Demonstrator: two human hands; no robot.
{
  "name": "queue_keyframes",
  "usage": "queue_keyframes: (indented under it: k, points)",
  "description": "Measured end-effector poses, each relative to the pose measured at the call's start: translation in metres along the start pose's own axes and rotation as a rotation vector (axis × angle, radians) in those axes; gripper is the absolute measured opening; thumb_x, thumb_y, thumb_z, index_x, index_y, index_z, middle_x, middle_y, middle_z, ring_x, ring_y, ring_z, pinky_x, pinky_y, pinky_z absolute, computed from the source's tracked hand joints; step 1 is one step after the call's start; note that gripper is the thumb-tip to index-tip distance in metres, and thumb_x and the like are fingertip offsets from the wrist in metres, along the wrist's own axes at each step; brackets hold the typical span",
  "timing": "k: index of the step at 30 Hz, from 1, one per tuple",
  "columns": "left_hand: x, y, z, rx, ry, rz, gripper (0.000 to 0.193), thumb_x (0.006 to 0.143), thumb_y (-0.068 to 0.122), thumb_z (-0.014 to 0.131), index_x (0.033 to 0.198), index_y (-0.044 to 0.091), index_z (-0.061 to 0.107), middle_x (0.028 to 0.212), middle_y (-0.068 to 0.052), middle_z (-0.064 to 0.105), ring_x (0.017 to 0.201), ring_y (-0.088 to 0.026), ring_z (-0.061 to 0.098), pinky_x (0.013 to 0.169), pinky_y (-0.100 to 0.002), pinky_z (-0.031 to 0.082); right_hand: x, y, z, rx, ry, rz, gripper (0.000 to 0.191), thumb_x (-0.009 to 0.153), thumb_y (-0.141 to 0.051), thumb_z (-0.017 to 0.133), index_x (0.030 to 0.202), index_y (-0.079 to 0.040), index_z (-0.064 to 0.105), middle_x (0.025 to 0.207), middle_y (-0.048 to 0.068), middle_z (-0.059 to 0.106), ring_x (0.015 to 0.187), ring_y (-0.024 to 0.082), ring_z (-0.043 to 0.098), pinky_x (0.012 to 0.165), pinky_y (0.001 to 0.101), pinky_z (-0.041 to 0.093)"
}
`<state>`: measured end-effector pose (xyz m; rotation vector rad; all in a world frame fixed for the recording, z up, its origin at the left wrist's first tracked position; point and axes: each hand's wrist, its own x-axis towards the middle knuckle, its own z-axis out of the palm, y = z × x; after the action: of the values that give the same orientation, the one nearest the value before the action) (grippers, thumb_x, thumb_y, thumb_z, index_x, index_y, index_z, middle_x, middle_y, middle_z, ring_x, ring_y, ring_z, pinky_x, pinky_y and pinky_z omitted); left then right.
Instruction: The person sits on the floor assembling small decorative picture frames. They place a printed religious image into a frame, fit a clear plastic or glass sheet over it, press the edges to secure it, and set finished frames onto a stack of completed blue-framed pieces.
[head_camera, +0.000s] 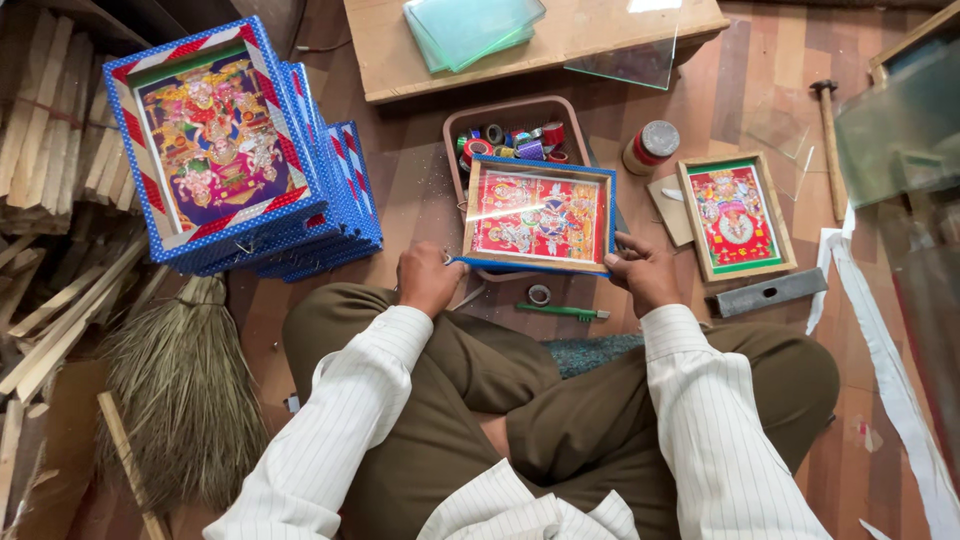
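You sit cross-legged on the floor with a framed picture (538, 215) held between both hands, its near edge toward you. Your left hand (427, 277) is curled shut on the frame's near left corner, fingers tucked under so only the knuckles show. Your right hand (644, 272) pinches the near right corner, thumb on top along the blue edging, the other fingers folded beneath. The frame has a wooden border, blue tape along its near and right edges, and a red print under glass.

Just behind the frame, partly covered by it, sits a tray (517, 112) holding tape rolls (512, 141). Right of the frame, near but apart, stands a red jar (651, 146) with a grey lid, and past it lies a second frame (736, 215) with bare wood and a green-bordered print. A metal bar (771, 292) lies just in front of that second frame. Between the held frame and your knees lie a green tool (563, 312) and a small tape ring (539, 294).

Left of the frame, well apart, a stack of frames (230, 150) with blue, red-and-white striped borders leans up. In front of that stack lies a broom (185, 390). Behind the tray, a low bench (520, 45) carries glass sheets (470, 28). Far right of the frame, a hammer (830, 140) lies on the floor.
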<state>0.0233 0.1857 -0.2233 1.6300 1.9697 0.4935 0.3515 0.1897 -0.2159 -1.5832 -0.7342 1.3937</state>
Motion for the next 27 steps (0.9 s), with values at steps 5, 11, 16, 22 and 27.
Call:
queue_keyframes:
  k: [5,11,16,22,27]
  points:
    - [0.001,-0.010,0.001,-0.341,0.064,0.049,0.045,0.060,0.017,0.084,0.099,0.000,0.070,0.095,-0.018,0.076,0.091,-0.033,0.073,0.081,-0.040,0.055,-0.019,0.010,-0.004,-0.421,0.181,-0.325,0.039,0.087,-0.002,0.074,0.126,0.000,0.072,0.106,0.006,0.077,0.092,0.013,0.073,0.082,0.0294,0.056]
    - [0.007,-0.015,0.003,-0.374,-0.004,0.079,0.039,0.068,0.022,0.084,0.104,0.007,0.079,0.101,-0.015,0.078,0.094,-0.028,0.076,0.086,-0.035,0.057,-0.031,0.027,0.006,-0.798,0.200,-0.414,0.035,0.074,0.002,0.080,0.107,-0.005,0.073,0.098,0.010,0.076,0.090,0.017,0.073,0.080,0.0326,0.057]
    - [0.008,-0.017,0.000,-0.386,-0.033,0.015,0.037,0.070,0.024,0.086,0.103,0.008,0.080,0.099,-0.015,0.078,0.090,-0.027,0.076,0.084,-0.035,0.056,-0.020,0.038,0.004,-0.672,0.221,-0.390,0.021,0.081,-0.001,0.080,0.100,-0.005,0.076,0.089,0.007,0.078,0.081,0.013,0.074,0.074,0.0288,0.058]
    - [0.013,-0.016,0.001,-0.438,-0.046,-0.035,0.030,0.073,0.022,0.084,0.098,0.007,0.081,0.093,-0.012,0.079,0.083,-0.024,0.076,0.079,-0.035,0.056,-0.015,0.044,-0.001,-0.588,0.269,-0.360,0.013,0.081,-0.004,0.086,0.092,-0.004,0.080,0.084,0.006,0.077,0.074,0.010,0.068,0.069,0.0266,0.055]
    - [0.017,-0.020,0.006,-0.461,-0.040,-0.001,0.027,0.074,0.021,0.082,0.096,0.007,0.081,0.089,-0.011,0.079,0.080,-0.022,0.075,0.075,-0.035,0.056,-0.009,0.046,-0.003,-0.516,0.251,-0.354,0.013,0.081,-0.004,0.086,0.092,-0.003,0.080,0.084,0.005,0.076,0.074,0.009,0.067,0.069,0.0258,0.056]
